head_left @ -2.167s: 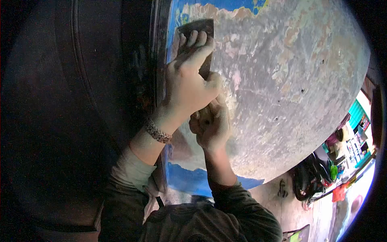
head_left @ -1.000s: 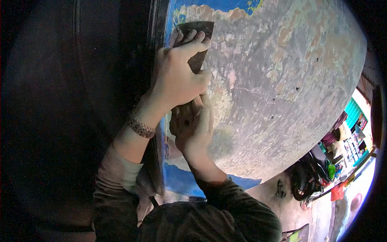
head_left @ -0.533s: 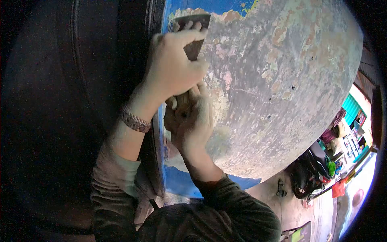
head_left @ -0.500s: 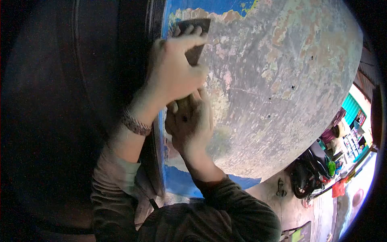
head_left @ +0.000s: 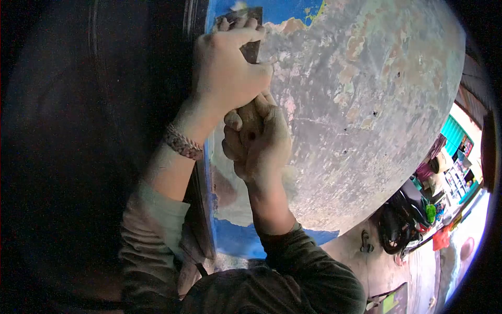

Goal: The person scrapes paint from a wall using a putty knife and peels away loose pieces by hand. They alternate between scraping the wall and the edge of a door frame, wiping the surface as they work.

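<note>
- Currently, left hand (head_left: 232, 68) is pressing bent fingers onto the scraper (head_left: 252, 52), its flat dark blade; thumb is sticking out.
- Right hand (head_left: 269, 144) is wrapping the brown, holed handle (head_left: 251, 123).
- Scraper is sitting along the panel's (head_left: 340, 110) upper left edge, by blue paint (head_left: 280, 11).
- Panel is curving, showing mottled grey, flaky patches.

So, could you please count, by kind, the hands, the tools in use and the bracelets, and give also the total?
Hands: 2, the left hand and the right hand
Scraper: 1
Bracelet: 1
Total: 4
</note>
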`<action>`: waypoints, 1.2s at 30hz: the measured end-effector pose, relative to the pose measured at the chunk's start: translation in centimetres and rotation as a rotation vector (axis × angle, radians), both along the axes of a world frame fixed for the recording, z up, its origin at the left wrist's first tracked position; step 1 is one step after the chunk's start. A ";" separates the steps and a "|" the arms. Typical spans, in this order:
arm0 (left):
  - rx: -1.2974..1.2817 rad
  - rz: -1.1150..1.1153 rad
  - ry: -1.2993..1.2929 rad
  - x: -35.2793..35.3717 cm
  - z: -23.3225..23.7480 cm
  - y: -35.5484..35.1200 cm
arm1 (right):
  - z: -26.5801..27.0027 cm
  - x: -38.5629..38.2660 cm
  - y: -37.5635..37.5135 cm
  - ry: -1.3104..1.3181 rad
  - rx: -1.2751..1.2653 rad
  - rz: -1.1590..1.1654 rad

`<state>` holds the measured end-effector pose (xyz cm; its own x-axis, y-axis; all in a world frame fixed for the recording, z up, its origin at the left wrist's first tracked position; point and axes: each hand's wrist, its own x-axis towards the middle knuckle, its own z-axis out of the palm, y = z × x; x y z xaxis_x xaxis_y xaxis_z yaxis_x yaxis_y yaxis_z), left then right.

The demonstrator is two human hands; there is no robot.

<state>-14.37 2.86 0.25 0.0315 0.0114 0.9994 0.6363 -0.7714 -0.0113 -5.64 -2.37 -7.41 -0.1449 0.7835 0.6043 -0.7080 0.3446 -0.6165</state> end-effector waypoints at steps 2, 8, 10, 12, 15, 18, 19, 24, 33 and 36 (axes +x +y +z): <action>-0.036 -0.008 -0.018 0.2 -0.9 -0.8 | -0.1 0.0 -0.6 -0.025 -0.046 -0.029; -0.095 -0.025 -0.118 1.4 -2.9 0.0 | -1.3 1.8 -0.6 -0.110 -0.130 -0.079; -0.175 -0.026 -0.166 1.8 -1.5 -1.2 | 0.9 3.2 -1.5 -0.115 -0.143 -0.013; -0.176 -0.035 -0.187 1.9 -1.8 -1.3 | 1.0 3.4 -2.1 -0.165 -0.093 -0.058; -0.070 -0.090 -0.084 2.6 -5.3 -1.1 | -1.4 5.2 -2.4 -0.151 -0.163 -0.087; -0.138 -0.126 0.092 3.2 -8.6 -2.8 | -3.8 8.6 -2.6 -0.220 -0.103 -0.046; -0.172 -0.115 0.153 3.3 -9.8 -3.7 | -4.9 10.0 -2.3 -0.199 -0.119 0.054; -0.416 -0.234 0.136 5.6 -16.1 -6.8 | -9.3 12.4 -3.4 -0.283 -0.188 -0.017; -0.963 -0.454 -0.548 10.6 -18.9 -10.2 | -11.6 10.0 -1.4 -0.424 0.156 -0.564; -0.846 -0.347 -0.554 9.9 -17.1 -10.2 | -9.0 8.8 -1.0 -0.447 0.182 -0.587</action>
<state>-4.49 -7.33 -16.89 -0.2900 0.7857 0.5463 0.1325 -0.5324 0.8361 3.21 -3.40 -16.38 0.0039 0.7008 0.7134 -0.0729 0.7117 -0.6987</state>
